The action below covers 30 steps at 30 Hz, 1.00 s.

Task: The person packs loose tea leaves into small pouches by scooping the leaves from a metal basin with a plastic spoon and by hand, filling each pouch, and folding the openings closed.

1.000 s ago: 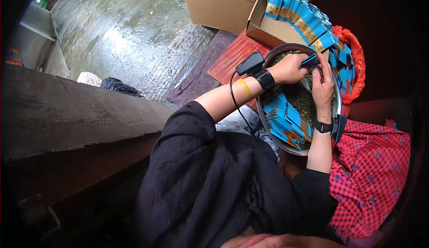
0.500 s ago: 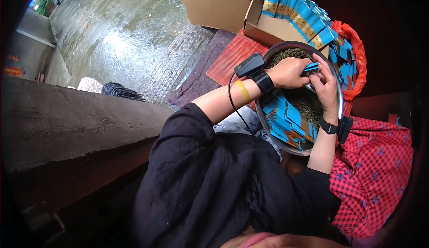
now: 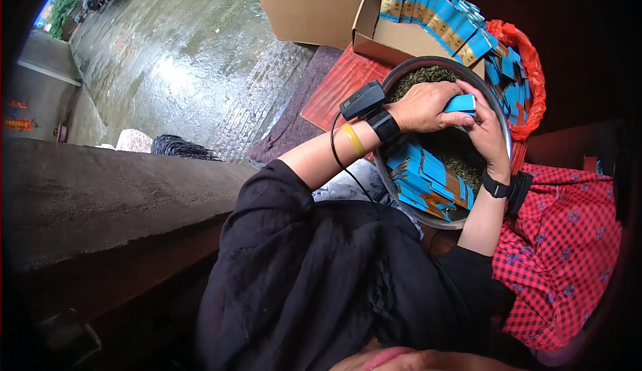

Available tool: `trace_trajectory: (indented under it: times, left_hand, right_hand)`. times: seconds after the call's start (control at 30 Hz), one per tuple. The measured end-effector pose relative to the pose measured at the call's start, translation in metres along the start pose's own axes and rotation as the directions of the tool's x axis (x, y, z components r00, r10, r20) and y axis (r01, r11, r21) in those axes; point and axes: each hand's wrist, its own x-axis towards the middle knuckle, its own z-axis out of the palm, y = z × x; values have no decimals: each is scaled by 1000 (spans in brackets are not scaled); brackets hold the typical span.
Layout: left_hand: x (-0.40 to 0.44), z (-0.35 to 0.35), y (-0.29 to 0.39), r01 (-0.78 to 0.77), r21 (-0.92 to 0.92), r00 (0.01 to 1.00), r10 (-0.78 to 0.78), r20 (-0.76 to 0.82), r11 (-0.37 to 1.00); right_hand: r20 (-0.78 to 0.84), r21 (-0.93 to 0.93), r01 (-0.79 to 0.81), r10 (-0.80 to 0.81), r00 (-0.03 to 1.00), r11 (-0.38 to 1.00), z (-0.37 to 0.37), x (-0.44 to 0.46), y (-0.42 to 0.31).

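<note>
My left hand point(image 3: 425, 106) is closed on a small blue packet point(image 3: 460, 104) over a round metal basin point(image 3: 383, 170). Against the packet's right side, the fingers of my right hand point(image 3: 487, 134) are bent and pressed, and they hold it too. Dark green dried leaves point(image 3: 428, 77) lie in the basin under both hands. A pile of blue and gold packets point(image 3: 431, 180) rests in the basin's near left part. Whether the held packet contains anything is hidden.
Behind the basin, an open cardboard box point(image 3: 382, 42) holds rows of blue packets. More packets fill a red plastic bag point(image 3: 533, 70) at the right. A large carton point(image 3: 301, 13) stands at the back, a concrete ledge point(image 3: 114, 197) at the left, red checked cloth point(image 3: 562, 257) at the lower right.
The packet between my hands has turned, and its blue face now shows more. Both hands have shifted slightly. The view has moved a little, so the boxes sit further left.
</note>
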Motion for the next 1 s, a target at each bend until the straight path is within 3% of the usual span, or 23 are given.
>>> trace_trajectory:
  times: [0.03, 0.17, 0.2, 0.3, 0.37, 0.4, 0.5, 0.57, 0.73, 0.93, 1.0]
  left_hand:
    - [0, 2, 0, 0, 2, 1000, 0, 1, 1000]
    - [-1, 5, 2, -47, 84, 996, 53, -68, 995]
    - [0, 4, 3, -46, 148, 997, 56, -59, 988]
    - [0, 0, 5, -22, 120, 993, 35, -109, 993]
    - [1, 0, 1, -16, 117, 993, 30, -119, 993]
    - [3, 1, 0, -48, 102, 986, 64, -154, 994]
    - [1, 2, 1, -49, -47, 978, 39, -205, 998]
    - [0, -5, 5, 92, -98, 994, -85, 71, 991]
    - [-2, 0, 4, 41, 3, 995, -40, -86, 999]
    - [-1, 0, 3, -7, 86, 986, 22, -167, 996]
    - [0, 2, 1, 10, 118, 971, 19, -240, 993]
  right_hand:
    - [44, -97, 54, -50, 998, 994, 1, 0, 1]
    - [143, -175, 64, -39, 989, 982, -3, -1, 4]
    - [142, -175, 62, -37, 989, 983, -4, -1, 5]
    - [149, -141, -12, 33, 988, 990, -4, -1, 5]
    - [17, -55, 20, -19, 1000, 998, -1, 2, 3]
    - [-48, 37, -60, 62, 997, 998, 1, 2, -2]
    - [-98, -33, 39, -42, 994, 999, -1, 4, -9]
    - [-100, -30, 39, -41, 994, 999, 2, 5, -9]
    - [-40, -52, 30, -32, 999, 998, -1, 4, 2]
    - [-9, 44, -43, 44, 999, 998, -2, 3, 1]
    - [23, 151, -98, 96, 995, 984, -4, 2, 3]
